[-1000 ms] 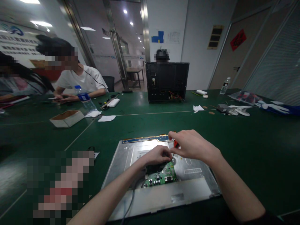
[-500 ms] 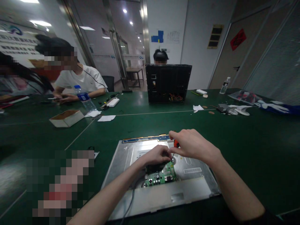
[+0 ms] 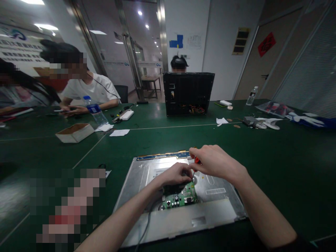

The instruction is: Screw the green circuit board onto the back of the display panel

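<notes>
A silver metal monitor back panel (image 3: 147, 175) lies flat on the green table in front of me. A green circuit board (image 3: 181, 198) sits at its middle. My right hand (image 3: 216, 162) is closed round a screwdriver with a red handle (image 3: 196, 160), its tip pointing down at the board's far corner. My left hand (image 3: 176, 174) is curled just left of the tip, fingers pinched at the board's upper edge; whatever they hold is hidden. A grey cable (image 3: 147, 224) runs from the board toward me.
A black computer case (image 3: 187, 92) stands at the table's middle with a person behind it. Two people sit at the far left. A water bottle (image 3: 95, 110), a cardboard box (image 3: 75, 132), papers, white gloves (image 3: 270, 123) and another bottle (image 3: 252, 96) lie about.
My hands stay almost still over the board; the right hand has shifted very slightly with the screwdriver. The person behind the black case has moved their head a little.
</notes>
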`<state>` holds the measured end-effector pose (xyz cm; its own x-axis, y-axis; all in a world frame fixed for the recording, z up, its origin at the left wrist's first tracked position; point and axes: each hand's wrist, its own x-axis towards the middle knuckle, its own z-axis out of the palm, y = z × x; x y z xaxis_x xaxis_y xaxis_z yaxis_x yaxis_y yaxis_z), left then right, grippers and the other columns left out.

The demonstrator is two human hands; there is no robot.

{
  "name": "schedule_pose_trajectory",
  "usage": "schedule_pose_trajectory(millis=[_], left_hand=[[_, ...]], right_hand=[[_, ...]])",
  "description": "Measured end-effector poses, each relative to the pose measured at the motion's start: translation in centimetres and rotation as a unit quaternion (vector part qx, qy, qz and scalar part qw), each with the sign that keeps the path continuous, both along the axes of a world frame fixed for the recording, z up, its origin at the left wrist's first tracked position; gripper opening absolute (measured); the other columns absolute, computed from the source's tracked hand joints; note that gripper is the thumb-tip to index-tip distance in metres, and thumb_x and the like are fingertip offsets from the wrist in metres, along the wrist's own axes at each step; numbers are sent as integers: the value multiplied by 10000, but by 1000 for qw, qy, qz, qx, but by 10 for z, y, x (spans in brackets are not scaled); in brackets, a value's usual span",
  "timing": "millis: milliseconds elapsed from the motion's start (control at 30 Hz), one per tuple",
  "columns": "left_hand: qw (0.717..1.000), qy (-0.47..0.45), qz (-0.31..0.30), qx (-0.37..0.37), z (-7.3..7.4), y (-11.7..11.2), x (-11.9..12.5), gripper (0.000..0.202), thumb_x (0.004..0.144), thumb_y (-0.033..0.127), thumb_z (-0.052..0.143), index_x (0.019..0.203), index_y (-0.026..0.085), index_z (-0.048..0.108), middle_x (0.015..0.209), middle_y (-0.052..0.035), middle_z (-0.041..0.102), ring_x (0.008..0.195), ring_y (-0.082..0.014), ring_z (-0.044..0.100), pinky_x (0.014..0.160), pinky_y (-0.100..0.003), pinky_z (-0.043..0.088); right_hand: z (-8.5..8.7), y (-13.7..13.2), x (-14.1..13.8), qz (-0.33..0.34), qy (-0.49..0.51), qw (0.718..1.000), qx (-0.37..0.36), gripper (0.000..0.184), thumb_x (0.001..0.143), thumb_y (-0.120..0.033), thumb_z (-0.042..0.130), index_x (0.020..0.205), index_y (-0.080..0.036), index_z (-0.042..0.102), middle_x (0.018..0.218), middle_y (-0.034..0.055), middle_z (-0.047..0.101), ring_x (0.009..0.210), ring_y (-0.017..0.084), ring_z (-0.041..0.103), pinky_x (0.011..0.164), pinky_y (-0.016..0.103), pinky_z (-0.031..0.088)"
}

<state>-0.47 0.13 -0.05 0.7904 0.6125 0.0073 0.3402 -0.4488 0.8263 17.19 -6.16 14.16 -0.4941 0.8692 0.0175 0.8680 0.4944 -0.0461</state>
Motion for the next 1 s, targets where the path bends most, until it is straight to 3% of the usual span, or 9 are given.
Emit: schedule_pose_trajectory(millis=[200,500,700,867,1000], left_hand=[[1000,1,3,10,0,0,1,125,740,53,675,828,137,706,792,-13,703,753,-173,634,718,-238,465],[1000,-2,1,17,0,-2,1,142,728,34,664,822,136,696,787,-8,697,740,-163,633,710,-227,461],[1000,3,4,25,1,-3,2,116,731,55,668,813,135,691,780,-9,693,737,-167,626,703,-232,455],[1000,7,-1,27,3,-3,3,104,732,57,655,791,140,678,760,0,679,717,-160,615,693,-229,452],[1000,10,-1,24,2,-3,3,116,736,62,651,818,140,673,758,-3,675,701,-157,613,672,-226,455]], right_hand=[[-2,0,0,24,8,1000,-2,175,870,-283,557,1020,-195,576,863,51,709,728,191,641,545,276,270],[-4,3,1,4,5,1000,9,172,884,-303,542,984,-175,599,829,78,711,715,211,644,536,281,235],[-4,1,2,33,17,999,-5,180,846,-273,586,1007,-197,559,915,49,712,766,193,645,544,273,265],[-3,1,3,20,13,1000,-2,202,882,-359,572,1000,-195,578,845,57,709,716,208,640,536,280,260],[-5,4,3,10,11,1000,3,157,897,-304,535,997,-194,587,825,64,703,704,209,635,536,286,257]])
